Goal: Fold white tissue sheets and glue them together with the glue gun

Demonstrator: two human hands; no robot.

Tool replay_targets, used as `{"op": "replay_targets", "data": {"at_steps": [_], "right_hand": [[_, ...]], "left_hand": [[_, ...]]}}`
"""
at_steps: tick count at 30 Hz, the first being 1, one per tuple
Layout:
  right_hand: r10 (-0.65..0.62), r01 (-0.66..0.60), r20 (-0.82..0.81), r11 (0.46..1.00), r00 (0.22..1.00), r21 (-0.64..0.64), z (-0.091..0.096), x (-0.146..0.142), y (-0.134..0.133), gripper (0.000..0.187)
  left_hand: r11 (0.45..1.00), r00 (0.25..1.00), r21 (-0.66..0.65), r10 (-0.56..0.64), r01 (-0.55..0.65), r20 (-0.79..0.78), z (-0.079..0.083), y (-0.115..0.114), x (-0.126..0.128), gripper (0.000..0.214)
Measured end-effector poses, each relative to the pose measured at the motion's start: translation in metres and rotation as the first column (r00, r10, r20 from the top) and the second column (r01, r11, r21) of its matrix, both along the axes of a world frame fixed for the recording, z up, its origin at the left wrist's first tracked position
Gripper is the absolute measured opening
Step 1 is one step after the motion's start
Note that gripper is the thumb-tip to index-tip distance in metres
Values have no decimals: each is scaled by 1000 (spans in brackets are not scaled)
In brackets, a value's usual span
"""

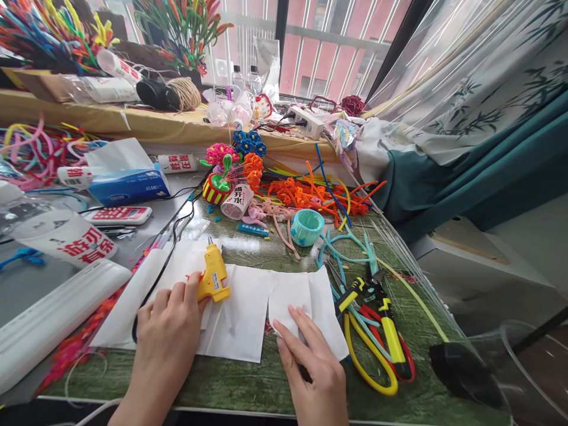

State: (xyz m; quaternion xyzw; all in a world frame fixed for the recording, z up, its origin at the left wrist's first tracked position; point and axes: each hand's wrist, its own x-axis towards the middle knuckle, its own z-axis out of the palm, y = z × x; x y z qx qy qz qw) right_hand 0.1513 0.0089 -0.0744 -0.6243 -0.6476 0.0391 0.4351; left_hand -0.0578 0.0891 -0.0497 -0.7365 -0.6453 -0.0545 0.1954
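My left hand (168,325) is closed around the handle of a yellow glue gun (214,275), whose nozzle points up and away from me. A clear glue stick pokes out of its near end over the white paper (242,307). To the right, my right hand (313,367) lies with its fingers stretched out on a smaller folded white sheet (290,296). Its fingertips press on that sheet's lower part, and the thumb rests by its near edge. I cannot see anything under the fingers besides paper.
Pliers (388,331) and yellow-handled scissors (373,367) lie right of the paper. Behind stand a turquoise ring-shaped cup (307,227) and orange pipe-cleaner pieces (302,195). A black cord (171,248) crosses the paper at left, near a paper cup (66,236).
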Motion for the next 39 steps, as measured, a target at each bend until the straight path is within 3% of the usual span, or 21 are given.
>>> {"op": "replay_targets", "data": {"at_steps": [9,35,39], "right_hand": [[-112,114,-47,993,993,36,2,-4,-2,25],[-48,48,45,999,998,9,-2,-19,-2,25],[-26,26,49,1000,998,-5,-4,-18,-4,25]], "left_hand": [[999,999,30,-15,16,-49,-3,0,-1,40],[999,999,-42,2,-4,-43,1,0,0,43],[1000,999,-7,-26,26,-45,2,0,1,42]]}}
